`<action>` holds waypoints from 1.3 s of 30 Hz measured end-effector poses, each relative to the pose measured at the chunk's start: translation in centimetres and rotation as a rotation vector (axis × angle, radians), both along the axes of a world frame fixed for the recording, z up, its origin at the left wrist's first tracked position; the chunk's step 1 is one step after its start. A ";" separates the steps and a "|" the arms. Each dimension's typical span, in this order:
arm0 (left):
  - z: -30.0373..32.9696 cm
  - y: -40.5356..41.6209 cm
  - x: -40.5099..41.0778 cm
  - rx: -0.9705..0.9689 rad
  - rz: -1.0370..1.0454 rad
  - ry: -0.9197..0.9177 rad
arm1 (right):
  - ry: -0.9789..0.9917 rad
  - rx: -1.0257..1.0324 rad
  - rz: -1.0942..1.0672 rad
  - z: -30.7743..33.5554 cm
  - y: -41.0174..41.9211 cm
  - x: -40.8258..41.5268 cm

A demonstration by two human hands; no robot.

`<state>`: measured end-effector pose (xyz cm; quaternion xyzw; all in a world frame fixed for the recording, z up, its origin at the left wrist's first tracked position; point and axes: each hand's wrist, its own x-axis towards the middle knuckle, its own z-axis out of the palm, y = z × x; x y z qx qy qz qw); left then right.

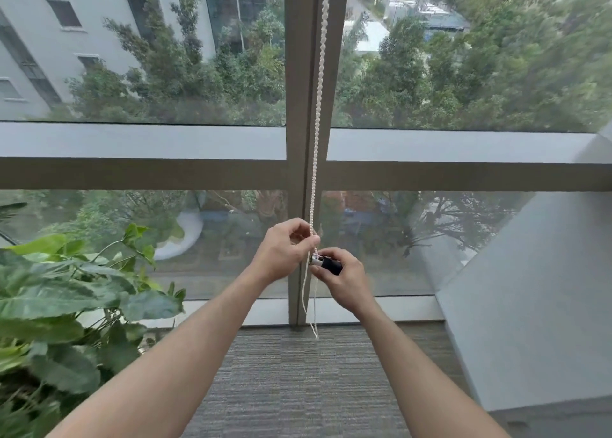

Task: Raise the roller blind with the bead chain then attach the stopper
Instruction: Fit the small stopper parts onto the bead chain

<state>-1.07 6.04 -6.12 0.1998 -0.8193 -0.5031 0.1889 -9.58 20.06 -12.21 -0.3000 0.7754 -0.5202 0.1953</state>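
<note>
1. Leafy plant [66, 292], at our far left beside the window.
2. Our left hand [284, 252] pinches the bead chain [317, 133], which hangs before the window mullion [298, 159].
3. Our right hand [344, 278] grips the black stopper [329, 265], touching the chain just below the left hand's pinch.

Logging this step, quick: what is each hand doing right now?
Left hand: pinches the bead chain just above the stopper.
Right hand: grips the black stopper at the chain.
</note>
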 end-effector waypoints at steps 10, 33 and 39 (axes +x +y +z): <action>-5.7 1.2 0.2 0.060 0.132 -0.041 | -0.078 0.110 0.034 -5.8 1.0 -0.2; -28.8 -1.7 0.3 0.175 0.114 -0.179 | -0.280 0.285 -0.084 -31.5 -0.6 0.4; -35.0 -1.9 0.6 0.176 0.111 -0.191 | -0.275 0.295 -0.111 -38.6 -0.9 0.4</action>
